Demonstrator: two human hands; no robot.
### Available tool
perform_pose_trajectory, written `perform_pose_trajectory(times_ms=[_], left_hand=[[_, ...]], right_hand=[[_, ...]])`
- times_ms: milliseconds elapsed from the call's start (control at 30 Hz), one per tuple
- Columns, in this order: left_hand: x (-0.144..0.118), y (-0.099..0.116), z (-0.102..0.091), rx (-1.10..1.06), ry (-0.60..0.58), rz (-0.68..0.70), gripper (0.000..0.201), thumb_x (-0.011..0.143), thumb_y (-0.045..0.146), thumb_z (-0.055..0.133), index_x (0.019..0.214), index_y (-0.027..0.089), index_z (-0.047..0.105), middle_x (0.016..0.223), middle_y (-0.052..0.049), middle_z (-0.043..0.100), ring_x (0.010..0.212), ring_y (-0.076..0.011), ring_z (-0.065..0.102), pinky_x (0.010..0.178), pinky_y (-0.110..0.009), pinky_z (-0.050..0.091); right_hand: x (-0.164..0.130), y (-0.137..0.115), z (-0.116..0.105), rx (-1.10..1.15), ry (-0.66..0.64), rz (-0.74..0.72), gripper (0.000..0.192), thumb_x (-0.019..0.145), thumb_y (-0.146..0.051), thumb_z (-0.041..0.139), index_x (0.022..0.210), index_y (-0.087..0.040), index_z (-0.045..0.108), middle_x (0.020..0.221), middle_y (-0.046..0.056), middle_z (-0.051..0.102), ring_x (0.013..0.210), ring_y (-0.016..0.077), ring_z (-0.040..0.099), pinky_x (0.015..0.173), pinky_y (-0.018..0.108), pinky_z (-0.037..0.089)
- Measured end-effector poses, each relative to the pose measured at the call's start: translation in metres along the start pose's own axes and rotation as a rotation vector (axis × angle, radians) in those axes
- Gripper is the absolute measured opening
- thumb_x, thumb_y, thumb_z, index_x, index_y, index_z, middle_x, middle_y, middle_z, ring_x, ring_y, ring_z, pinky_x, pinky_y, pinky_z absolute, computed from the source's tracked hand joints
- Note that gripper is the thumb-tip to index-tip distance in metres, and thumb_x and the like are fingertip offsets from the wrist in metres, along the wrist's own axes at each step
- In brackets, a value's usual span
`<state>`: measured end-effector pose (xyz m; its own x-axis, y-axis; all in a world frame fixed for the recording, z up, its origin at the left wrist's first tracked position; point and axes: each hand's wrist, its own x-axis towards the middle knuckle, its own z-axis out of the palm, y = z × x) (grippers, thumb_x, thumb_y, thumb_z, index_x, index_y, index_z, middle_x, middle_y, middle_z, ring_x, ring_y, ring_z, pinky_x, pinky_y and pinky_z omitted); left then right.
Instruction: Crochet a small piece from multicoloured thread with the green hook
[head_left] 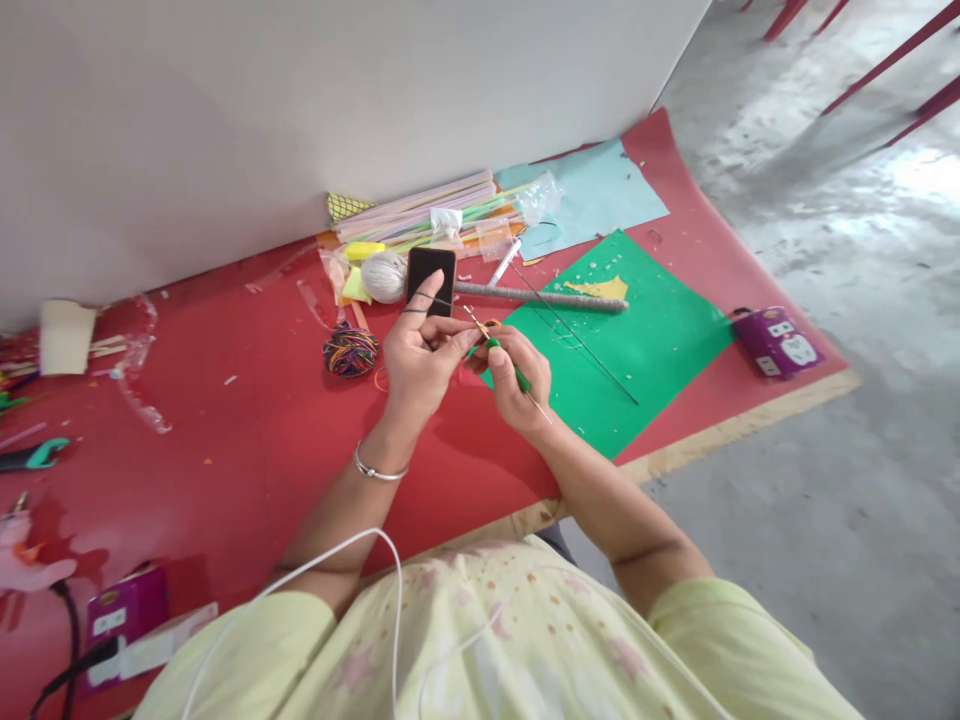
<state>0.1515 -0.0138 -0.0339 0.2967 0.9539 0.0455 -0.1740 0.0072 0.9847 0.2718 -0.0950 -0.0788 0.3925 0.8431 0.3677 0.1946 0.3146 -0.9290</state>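
Pale yellow-green shirt [525, 640] with white cable [390, 600] sits closest to camera. Left hand [420, 360], silver bangle [375, 468] on wrist, fingers pinching small orange piece [489, 326] and thin thread. Right hand [514, 385] fingers pinched on green-handled thin metal hook [510, 368], tip at the orange piece. Both held above red mat [247, 420], beside green paper sheet [637, 350]. Multicoloured yarn ball [350, 350] and black phone [431, 280] just beyond left hand.
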Motion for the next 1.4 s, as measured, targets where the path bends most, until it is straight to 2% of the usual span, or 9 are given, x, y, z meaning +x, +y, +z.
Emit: perform_pose_trajectory(times_ms=[100,200,267,333,433,633,800,1067,1400], left_hand=[[0.0,0.001,0.003,-0.181,-0.064,-0.167,0.09,0.065,0.029,0.096,0.15,0.03,0.065,0.077,0.005,0.077,0.046,-0.0045,0.048,0.043,-0.02,0.035],[0.004,0.008,-0.004,-0.272,-0.142,-0.31,0.077,0.063,0.027,0.096,0.137,0.027,0.073,0.075,0.006,0.075,0.038,-0.0009,0.03,0.037,-0.021,0.02],[0.007,0.014,-0.01,-0.277,-0.168,-0.352,0.069,0.061,0.023,0.095,0.128,0.025,0.076,0.074,0.006,0.074,0.038,0.0001,0.026,0.036,-0.021,0.016],[0.009,0.019,-0.014,-0.249,-0.165,-0.348,0.068,0.061,0.019,0.093,0.127,0.024,0.077,0.075,0.005,0.075,0.039,0.0,0.03,0.036,-0.021,0.015],[0.009,0.025,-0.017,-0.197,-0.15,-0.315,0.073,0.062,0.017,0.091,0.133,0.022,0.074,0.076,0.004,0.075,0.041,-0.0014,0.038,0.036,-0.021,0.018],[0.01,0.027,-0.019,-0.168,-0.163,-0.304,0.075,0.062,0.018,0.09,0.135,0.022,0.073,0.076,0.004,0.075,0.042,-0.0017,0.039,0.037,-0.021,0.018],[0.011,0.029,-0.022,-0.156,-0.168,-0.313,0.069,0.06,0.017,0.09,0.128,0.023,0.076,0.073,0.004,0.072,0.043,-0.0019,0.038,0.037,-0.021,0.018],[0.014,0.032,-0.028,-0.142,-0.188,-0.311,0.06,0.059,0.016,0.087,0.118,0.021,0.079,0.074,0.004,0.072,0.043,-0.0015,0.037,0.037,-0.02,0.017],[0.017,0.031,-0.034,-0.082,-0.169,-0.227,0.055,0.064,0.016,0.082,0.119,0.02,0.078,0.076,0.002,0.071,0.043,-0.0029,0.039,0.038,-0.021,0.024]], right_hand=[[-0.003,0.003,0.0,-0.012,0.008,-0.064,0.043,0.103,-0.063,0.055,0.097,-0.026,0.076,0.109,0.011,0.076,0.105,0.0257,0.074,0.099,0.046,0.063],[0.0,0.001,-0.003,0.06,-0.032,-0.074,0.045,0.103,-0.065,0.055,0.1,-0.026,0.078,0.117,0.011,0.074,0.098,0.0239,0.075,0.087,0.043,0.066],[0.004,0.0,-0.006,0.112,-0.081,-0.038,0.05,0.102,-0.068,0.054,0.1,-0.026,0.08,0.118,0.011,0.073,0.085,0.0202,0.074,0.075,0.039,0.065],[0.007,-0.002,-0.009,0.145,-0.12,0.011,0.055,0.1,-0.072,0.055,0.1,-0.025,0.082,0.121,0.011,0.073,0.075,0.0169,0.072,0.064,0.035,0.062],[0.011,-0.001,-0.012,0.139,-0.12,0.037,0.054,0.097,-0.074,0.059,0.101,-0.026,0.085,0.125,0.011,0.075,0.079,0.0178,0.074,0.06,0.033,0.061],[0.013,0.007,-0.016,0.108,-0.097,0.004,0.045,0.093,-0.07,0.068,0.113,-0.033,0.086,0.129,0.011,0.076,0.101,0.0252,0.077,0.077,0.04,0.067],[0.013,0.011,-0.016,0.1,-0.087,0.001,0.046,0.089,-0.074,0.071,0.109,-0.035,0.087,0.133,0.011,0.075,0.11,0.029,0.076,0.087,0.048,0.069],[0.018,0.004,-0.024,0.03,-0.166,-0.107,0.046,0.088,-0.068,0.075,0.123,-0.039,0.084,0.135,0.008,0.075,0.119,0.0275,0.074,0.104,0.047,0.065],[0.02,0.007,-0.031,-0.115,-0.203,-0.156,0.051,0.088,-0.068,0.075,0.128,-0.037,0.082,0.113,0.008,0.081,0.097,0.0238,0.08,0.097,0.04,0.065]])
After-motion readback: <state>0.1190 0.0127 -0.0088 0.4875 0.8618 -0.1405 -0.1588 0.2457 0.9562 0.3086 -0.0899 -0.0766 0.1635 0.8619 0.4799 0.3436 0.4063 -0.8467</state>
